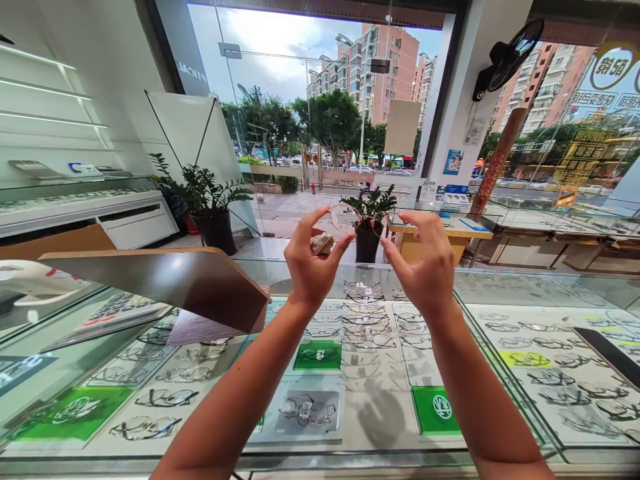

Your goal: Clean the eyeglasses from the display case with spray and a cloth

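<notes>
Both of my hands hold up a pair of thin-rimmed eyeglasses (344,219) above the glass display case, lenses facing the doorway. My left hand (313,257) pinches the left rim between thumb and fingers, and a crumpled beige cloth (323,243) is tucked in its palm. At the other side, my right hand (424,260) has its thumb and fingers curled around the right end of the frame. Below them, rows of eyeglasses (367,317) lie inside the case on a white base with green cards (317,355).
A brown board (160,277) leans over the case at left, near a keyboard (117,313). A dark phone-like slab (613,353) lies on the glass at right. Potted plants (215,227) stand beyond the counter by the glass door. A black fan (513,57) hangs on the pillar.
</notes>
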Demonstrator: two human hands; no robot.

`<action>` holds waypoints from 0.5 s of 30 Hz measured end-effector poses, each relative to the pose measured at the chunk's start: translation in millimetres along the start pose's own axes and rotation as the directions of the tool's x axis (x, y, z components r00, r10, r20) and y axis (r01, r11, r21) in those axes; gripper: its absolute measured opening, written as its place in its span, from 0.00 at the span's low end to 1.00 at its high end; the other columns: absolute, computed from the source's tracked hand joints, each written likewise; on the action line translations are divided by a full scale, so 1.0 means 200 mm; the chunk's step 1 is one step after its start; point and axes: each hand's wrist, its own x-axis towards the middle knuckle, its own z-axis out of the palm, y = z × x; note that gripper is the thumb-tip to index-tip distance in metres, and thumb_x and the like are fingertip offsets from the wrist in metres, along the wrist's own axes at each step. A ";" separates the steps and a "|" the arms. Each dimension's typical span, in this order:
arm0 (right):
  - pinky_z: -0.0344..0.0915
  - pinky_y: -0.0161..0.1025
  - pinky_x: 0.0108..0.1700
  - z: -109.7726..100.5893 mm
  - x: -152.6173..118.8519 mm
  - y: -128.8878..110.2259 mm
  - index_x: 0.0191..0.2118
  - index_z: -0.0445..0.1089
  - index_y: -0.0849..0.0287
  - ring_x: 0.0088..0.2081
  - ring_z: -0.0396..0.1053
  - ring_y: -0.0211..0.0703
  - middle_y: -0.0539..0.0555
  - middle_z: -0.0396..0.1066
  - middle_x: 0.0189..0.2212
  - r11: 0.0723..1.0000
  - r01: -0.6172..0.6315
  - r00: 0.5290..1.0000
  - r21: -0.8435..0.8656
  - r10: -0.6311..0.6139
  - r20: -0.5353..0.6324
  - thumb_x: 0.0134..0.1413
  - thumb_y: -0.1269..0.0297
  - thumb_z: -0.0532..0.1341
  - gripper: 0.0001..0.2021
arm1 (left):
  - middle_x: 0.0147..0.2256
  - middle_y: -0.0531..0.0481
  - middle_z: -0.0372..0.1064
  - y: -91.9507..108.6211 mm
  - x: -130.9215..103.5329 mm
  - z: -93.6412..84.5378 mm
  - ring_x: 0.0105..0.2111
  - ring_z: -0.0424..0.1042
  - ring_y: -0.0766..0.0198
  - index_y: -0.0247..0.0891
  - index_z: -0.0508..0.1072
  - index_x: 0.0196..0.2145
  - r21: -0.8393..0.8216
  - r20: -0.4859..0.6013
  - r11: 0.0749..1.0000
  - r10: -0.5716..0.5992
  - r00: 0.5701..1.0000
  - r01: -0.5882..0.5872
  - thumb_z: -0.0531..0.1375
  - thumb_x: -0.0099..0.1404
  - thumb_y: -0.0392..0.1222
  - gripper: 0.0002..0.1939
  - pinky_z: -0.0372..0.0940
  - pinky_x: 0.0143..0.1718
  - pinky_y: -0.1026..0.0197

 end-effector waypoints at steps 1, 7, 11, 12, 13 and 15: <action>0.72 0.57 0.56 0.00 0.00 0.00 0.57 0.68 0.50 0.56 0.72 0.57 0.57 0.74 0.52 1.000 0.000 1.000 0.004 0.000 0.003 0.65 0.64 0.66 0.16 | 0.47 0.47 0.81 0.00 0.00 0.00 0.30 0.73 0.66 0.46 0.75 0.59 -0.008 -0.005 1.000 -0.005 1.000 0.005 0.76 0.61 0.49 0.30 0.67 0.30 0.61; 0.73 0.55 0.53 0.01 0.00 -0.02 0.55 0.70 0.50 0.56 0.72 0.56 0.58 0.75 0.52 0.996 -0.027 1.000 0.090 0.026 0.010 0.64 0.62 0.66 0.15 | 0.57 0.45 0.78 0.01 0.00 0.00 0.30 0.73 0.68 0.47 0.74 0.59 -0.056 -0.027 0.998 -0.017 0.999 0.016 0.75 0.63 0.47 0.29 0.69 0.32 0.61; 0.75 0.50 0.49 0.01 0.00 0.00 0.53 0.73 0.50 0.55 0.74 0.53 0.56 0.76 0.53 0.940 -0.175 0.985 0.293 0.168 0.049 0.64 0.58 0.67 0.14 | 0.58 0.44 0.75 0.00 -0.01 0.00 0.30 0.72 0.67 0.48 0.71 0.61 -0.026 -0.064 0.999 0.035 0.997 -0.037 0.75 0.62 0.46 0.31 0.70 0.31 0.61; 0.75 0.50 0.49 0.02 0.01 0.01 0.52 0.74 0.51 0.55 0.74 0.52 0.56 0.76 0.53 0.911 -0.219 0.976 0.349 0.209 0.066 0.64 0.57 0.66 0.13 | 0.58 0.44 0.74 0.00 -0.01 0.00 0.31 0.73 0.67 0.48 0.71 0.61 -0.020 -0.067 0.998 0.056 0.996 -0.058 0.76 0.62 0.46 0.32 0.71 0.31 0.61; 0.75 0.49 0.50 0.02 0.01 0.02 0.52 0.74 0.51 0.55 0.75 0.51 0.56 0.76 0.53 0.883 -0.254 0.967 0.396 0.242 0.079 0.65 0.57 0.65 0.12 | 0.58 0.44 0.73 0.01 -0.01 -0.01 0.33 0.73 0.66 0.48 0.71 0.61 -0.014 -0.068 0.997 0.081 0.994 -0.082 0.76 0.62 0.45 0.32 0.71 0.32 0.60; 0.74 0.49 0.51 0.03 0.01 0.04 0.51 0.76 0.51 0.54 0.75 0.50 0.55 0.77 0.52 0.838 -0.296 0.954 0.458 0.284 0.097 0.68 0.56 0.63 0.10 | 0.57 0.43 0.73 0.02 -0.01 -0.01 0.35 0.74 0.64 0.48 0.71 0.60 0.004 -0.071 0.991 0.135 0.988 -0.135 0.76 0.62 0.44 0.32 0.73 0.34 0.59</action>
